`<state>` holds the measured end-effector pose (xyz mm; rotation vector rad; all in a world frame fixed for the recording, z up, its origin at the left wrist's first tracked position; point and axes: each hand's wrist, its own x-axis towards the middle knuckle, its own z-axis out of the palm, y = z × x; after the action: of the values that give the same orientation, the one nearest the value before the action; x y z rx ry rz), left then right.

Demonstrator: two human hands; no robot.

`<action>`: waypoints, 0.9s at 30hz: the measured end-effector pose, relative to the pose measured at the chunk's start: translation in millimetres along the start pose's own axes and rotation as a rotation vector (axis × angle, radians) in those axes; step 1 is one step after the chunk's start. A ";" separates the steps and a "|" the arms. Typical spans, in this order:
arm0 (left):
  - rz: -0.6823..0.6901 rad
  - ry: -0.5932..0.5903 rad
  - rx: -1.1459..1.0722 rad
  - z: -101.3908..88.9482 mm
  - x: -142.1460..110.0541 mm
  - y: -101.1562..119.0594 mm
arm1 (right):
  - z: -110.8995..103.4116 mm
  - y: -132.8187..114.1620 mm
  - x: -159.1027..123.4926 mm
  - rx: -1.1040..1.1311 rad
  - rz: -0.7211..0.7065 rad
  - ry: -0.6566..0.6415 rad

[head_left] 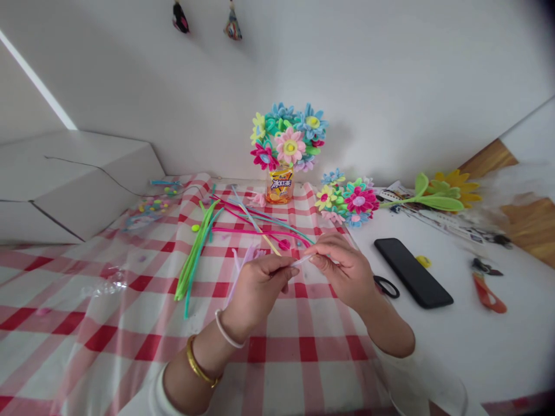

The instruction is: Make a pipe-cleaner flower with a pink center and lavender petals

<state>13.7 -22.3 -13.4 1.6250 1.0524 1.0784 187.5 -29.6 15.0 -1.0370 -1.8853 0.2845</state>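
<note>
Pipe cleaner (302, 261), pale, head view: spans left hand (259, 287) and right hand (346, 270) above the checked surface (284, 352), each grip pinched closed on it; presumably light, soft, bendable, best taken near its ends.

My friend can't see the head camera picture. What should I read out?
A left hand and a right hand pinch a thin pale strip above a red-and-white checked tablecloth. Colourful pipe cleaners lie on it; behind them, fuzzy flowers top a labelled container. A black phone lies to the right.
</note>
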 end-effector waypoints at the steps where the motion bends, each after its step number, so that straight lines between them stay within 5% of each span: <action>1: 0.000 0.005 0.002 0.3 0.1 -0.6 | 0.0 0.2 0.1 -0.003 -0.004 0.000; 27: 0.044 0.016 0.035 1.5 -0.3 -6.0 | 4.6 5.4 -1.0 0.019 -0.068 0.036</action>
<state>14.1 -21.5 -19.6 1.6775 1.0556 1.1086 186.9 -26.1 8.9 -0.9572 -1.8781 0.2423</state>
